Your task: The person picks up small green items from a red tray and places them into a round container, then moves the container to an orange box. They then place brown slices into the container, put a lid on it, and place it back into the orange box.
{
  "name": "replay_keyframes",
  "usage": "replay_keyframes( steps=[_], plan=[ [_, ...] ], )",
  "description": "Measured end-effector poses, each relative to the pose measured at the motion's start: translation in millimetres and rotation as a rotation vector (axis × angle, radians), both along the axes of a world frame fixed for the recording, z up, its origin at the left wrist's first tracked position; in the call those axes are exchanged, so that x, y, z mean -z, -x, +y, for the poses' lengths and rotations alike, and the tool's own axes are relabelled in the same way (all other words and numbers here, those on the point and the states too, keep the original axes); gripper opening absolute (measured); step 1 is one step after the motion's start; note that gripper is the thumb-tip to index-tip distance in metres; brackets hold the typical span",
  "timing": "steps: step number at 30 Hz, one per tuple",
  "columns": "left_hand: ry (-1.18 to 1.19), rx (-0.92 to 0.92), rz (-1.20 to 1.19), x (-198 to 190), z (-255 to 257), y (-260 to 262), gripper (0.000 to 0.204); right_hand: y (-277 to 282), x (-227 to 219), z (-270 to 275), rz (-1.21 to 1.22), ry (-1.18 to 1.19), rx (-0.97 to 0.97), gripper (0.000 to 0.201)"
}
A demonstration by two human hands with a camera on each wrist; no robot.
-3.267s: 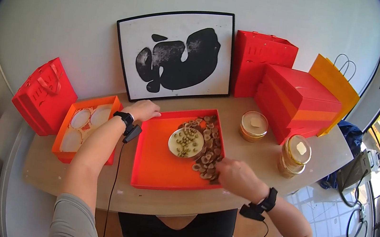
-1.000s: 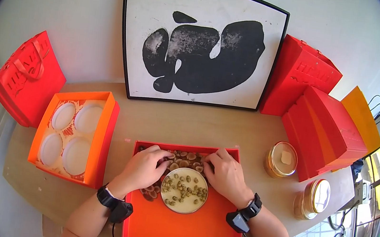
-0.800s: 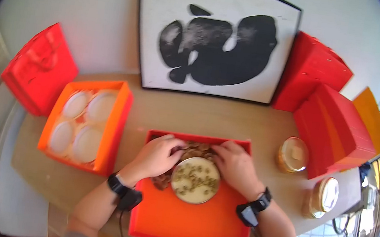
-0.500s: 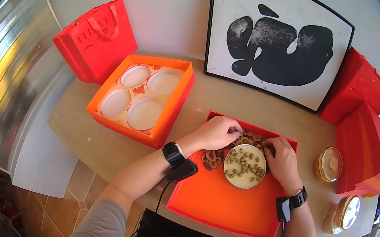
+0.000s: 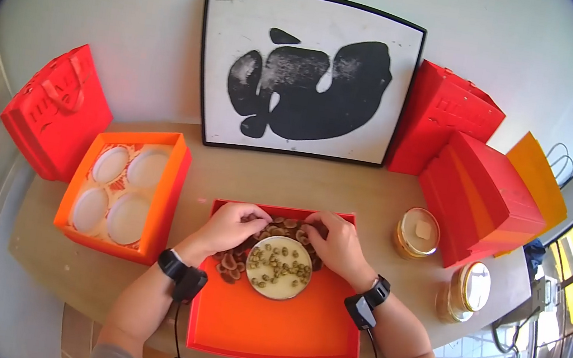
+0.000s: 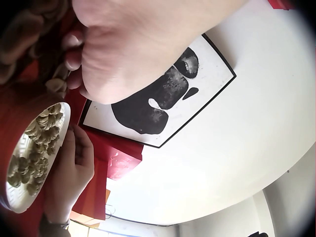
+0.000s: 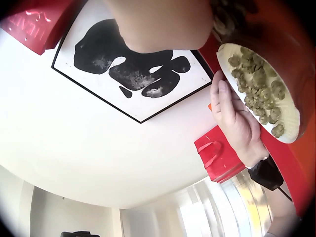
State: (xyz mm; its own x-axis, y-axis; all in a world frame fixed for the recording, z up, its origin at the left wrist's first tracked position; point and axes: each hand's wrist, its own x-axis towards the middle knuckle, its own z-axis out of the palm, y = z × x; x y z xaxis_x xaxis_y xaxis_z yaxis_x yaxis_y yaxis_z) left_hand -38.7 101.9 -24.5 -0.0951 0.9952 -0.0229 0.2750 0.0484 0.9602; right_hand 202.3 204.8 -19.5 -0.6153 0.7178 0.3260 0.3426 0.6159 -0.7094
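Note:
An orange-red shallow box tray [image 5: 274, 329] lies before me. Along its back is a bed of brown-rimmed dried slices [image 5: 227, 269]. In front of them, a round cream dish [image 5: 279, 268] bears several small greenish coiled pieces [image 5: 283, 257]. My left hand [image 5: 229, 229] reaches over the tray's back left, fingertips at the slices. Mirroring it, my right hand [image 5: 339, 245] bends over the back right, fingertips among the slices. In the right wrist view the left hand [image 7: 239, 123] has fairly straight fingers beside the dish; in the left wrist view the right hand [image 6: 71, 170] looks relaxed.
An orange box [image 5: 179, 172] with round white recesses stands left, a red gift bag [image 5: 63, 113] behind it. Two lidded jars, one nearer the back [image 5: 416, 234] and one in front [image 5: 463, 291], stand right. A framed print [image 5: 307, 80] leans on the wall beside red boxes [image 5: 483, 198].
The tray has been turned, so the slices that lay along its right side now lie at its back. My left hand has gone from the tray's corner to the slices; my right hand stays at them.

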Motion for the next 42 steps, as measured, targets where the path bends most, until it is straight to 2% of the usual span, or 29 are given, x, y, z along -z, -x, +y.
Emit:
replay_keyframes(
  steps=[1,4,6,8,9,11,13,15,16,18,19,21,26,29,31,32,34,35,37,38,40,42],
  plan=[
    [0.003,-0.01,0.007,0.3,0.2,-2.0,0.022,-0.1,6.0,3.6,0.053,-0.048,-0.032,0.019],
    [0.03,-0.01,-0.004,-1.6,-0.4,-2.5,0.023,0.5,9.4,3.9,0.186,0.163,-0.161,0.021],
    [0.084,-0.031,-0.064,-3.8,0.0,-1.4,0.021,-2.0,-4.8,-0.6,0.157,0.345,-0.224,0.02],
    [0.13,-0.046,-0.174,-5.7,0.3,-0.3,0.019,-11.6,-31.1,0.9,-0.034,0.316,-0.426,0.021],
    [0.122,-0.036,-0.161,-7.0,-1.0,1.5,0.019,-18.0,-36.3,1.6,-0.044,0.334,-0.412,0.021],
    [0.137,-0.009,-0.075,-20.6,-3.5,1.7,0.02,-22.7,-46.8,1.8,-0.022,-0.041,-0.557,0.022],
    [0.177,0.003,-0.04,-38.6,-12.5,1.6,0.02,-39.6,-80.2,3.9,-0.012,0.04,-0.402,0.021],
    [0.101,-0.005,0.061,-59.1,-20.9,0.4,0.018,-60.2,-105.0,5.5,0.07,-0.032,-0.286,0.019],
    [0.105,-0.002,0.057,-67.4,-26.7,1.1,0.018,-71.0,-120.0,0.4,0.067,-0.027,-0.283,0.019],
    [0.003,0.0,0.011,-85.3,-35.8,4.6,0.018,-89.8,-144.7,-6.5,0.096,0.039,-0.093,0.02],
    [-0.016,-0.031,0.007,-94.2,-42.2,2.8,0.018,-97.6,-146.3,-5.0,0.096,0.038,-0.089,0.02],
    [-0.043,-0.052,0.023,-106.0,-52.6,2.9,0.019,-109.0,-147.6,-2.5,0.323,0.011,-0.037,0.02],
    [-0.168,-0.098,0.083,-121.7,-71.1,5.5,0.019,-119.8,-156.5,-2.8,0.351,0.021,-0.015,0.021],
    [-0.289,-0.198,0.115,-134.0,-86.5,8.0,0.02,-123.7,-157.4,-4.4,0.341,0.03,0.009,0.021],
    [-0.429,-0.202,0.046,-150.3,-101.5,9.0,0.022,-121.9,-158.5,-7.2,0.32,0.034,0.012,0.02],
    [-0.414,-0.255,0.095,-159.7,-107.5,9.2,0.022,-121.2,-159.8,-7.6,0.315,0.038,0.015,0.021],
    [-0.573,-0.21,0.007,-178.8,-115.1,12.4,0.026,-121.6,-158.1,-8.0,0.325,0.011,0.052,0.02],
    [-0.557,-0.262,0.057,-190.0,-122.8,18.5,0.026,-123.4,-161.5,-10.8,0.312,0.053,0.049,0.02],
    [-0.711,-0.191,-0.013,-210.4,-138.3,27.2,0.034,-127.2,-157.1,-4.9,0.301,0.019,0.062,0.019],
    [-0.699,-0.211,0.018,-222.8,-152.8,35.9,0.034,-128.4,-156.4,-2.5,0.321,0.038,0.036,0.019],
    [-0.931,-0.028,-0.169,-246.6,-183.8,56.6,0.04,-129.3,-151.0,1.5,0.255,-0.023,0.096,0.02],
    [-0.969,0.018,-0.149,-249.0,-194.6,56.8,0.041,-124.5,-150.5,1.4,0.245,0.003,0.078,0.021]
  ],
)
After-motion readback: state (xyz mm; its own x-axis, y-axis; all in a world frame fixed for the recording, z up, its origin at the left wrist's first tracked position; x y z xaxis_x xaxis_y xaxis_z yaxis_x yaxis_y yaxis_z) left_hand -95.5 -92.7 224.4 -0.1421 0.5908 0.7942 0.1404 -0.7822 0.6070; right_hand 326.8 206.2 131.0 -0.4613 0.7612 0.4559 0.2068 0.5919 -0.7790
